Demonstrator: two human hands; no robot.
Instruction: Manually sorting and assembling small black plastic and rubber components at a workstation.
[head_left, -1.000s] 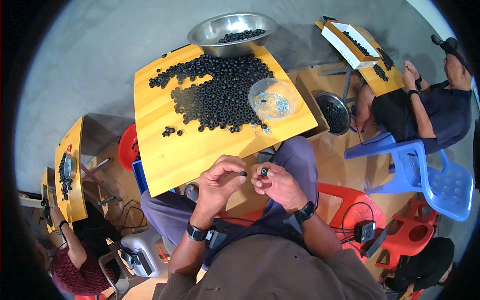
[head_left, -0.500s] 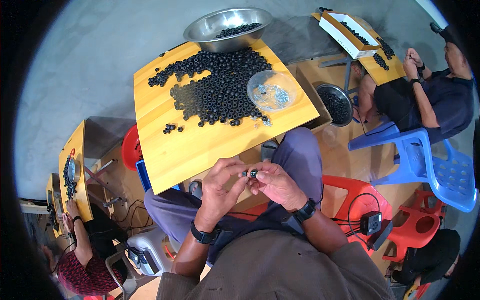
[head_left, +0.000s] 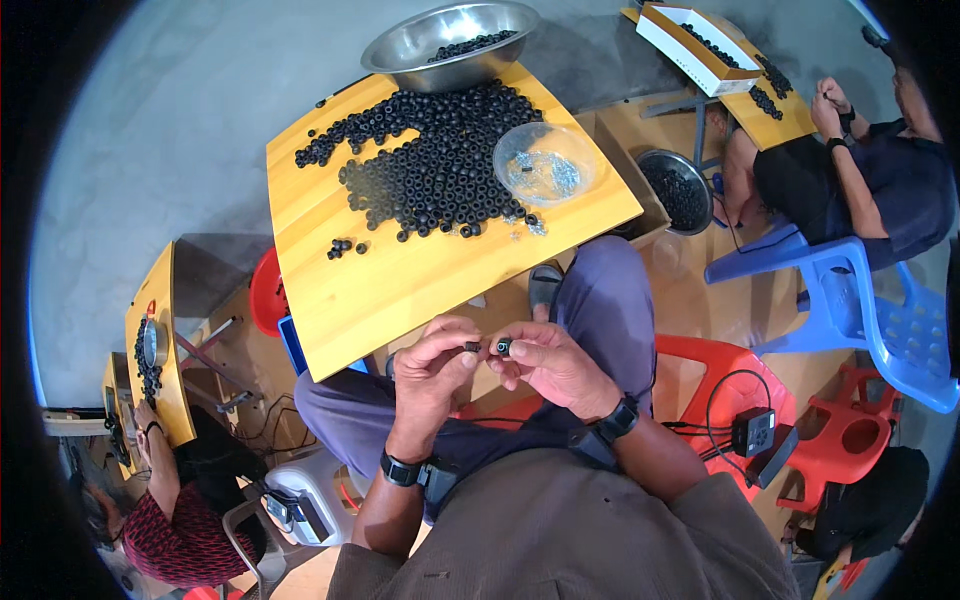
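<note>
Over my lap, my left hand [head_left: 435,368] pinches a small dark cylindrical piece [head_left: 472,346] between thumb and forefinger. Close beside it, my right hand [head_left: 552,365] grips a small black ring-shaped part [head_left: 503,347] with a pale, shiny centre. A narrow gap separates the two pieces. In front of me stands a yellow wooden table [head_left: 400,290]. Many more black ring-shaped parts [head_left: 440,180] are spread across it. A clear plastic bowl [head_left: 510,180] with small shiny metal pieces sits at the table's right side.
A big steel basin [head_left: 400,60] holding black parts stands at the table's far edge. Another basin [head_left: 650,160] is on the floor to the right. People work at small tables on both sides. A blue chair [head_left: 850,300] and red stools [head_left: 845,430] stand at right.
My hands have drawn slightly apart, so the gap between the two small pieces is wider. The dark piece in my left hand shows more clearly. The whole view has shifted slightly.
</note>
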